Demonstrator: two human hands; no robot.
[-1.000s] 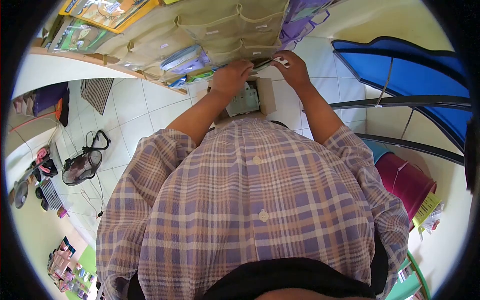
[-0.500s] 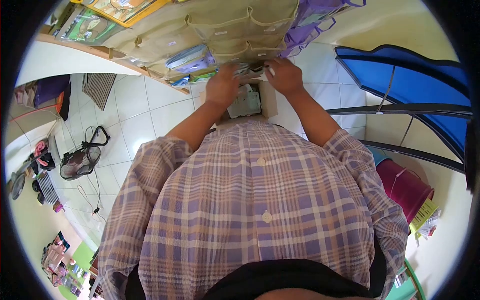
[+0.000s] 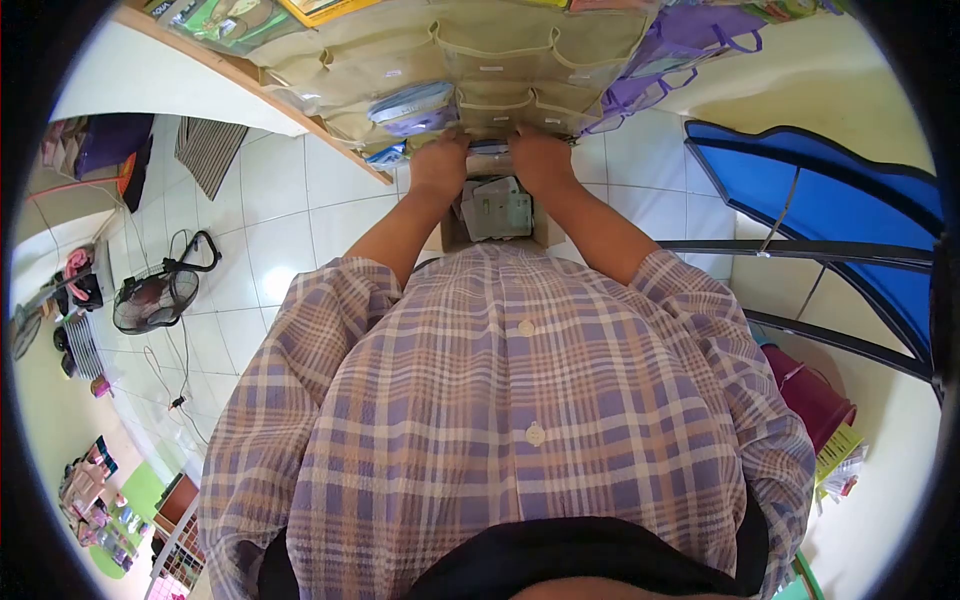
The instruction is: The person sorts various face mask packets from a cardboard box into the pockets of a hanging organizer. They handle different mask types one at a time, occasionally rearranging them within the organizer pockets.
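Note:
A beige hanging pocket organizer (image 3: pixel 390 62) with clear-fronted pockets hangs before me. Both of my hands are at one of its lowest pockets (image 3: pixel 490 133), one at each side. My left hand (image 3: pixel 438 166) has its fingers closed at the pocket's left edge, while my right hand (image 3: pixel 542 163) is curled in the same way on the right; the fingertips are partly hidden. A flat greyish item (image 3: pixel 490 150) shows between the hands. Directly below stands an open cardboard box (image 3: pixel 452 236) holding pale grey-green plastic pieces (image 3: pixel 502 210).
Blue-and-purple packets (image 3: pixel 413 107) fill a pocket to the left. Purple pouches (image 3: pixel 690 55) hang at the right. A black fan (image 3: pixel 155 300) with a loose cable is on the tiled floor at left. To the right are a blue black-framed panel (image 3: pixel 840 190) and a maroon bucket (image 3: pixel 812 400).
My hands have come lower and closer together, and the fingers have closed at the pocket's edges. My view has shifted, bringing the organizer up and to the right.

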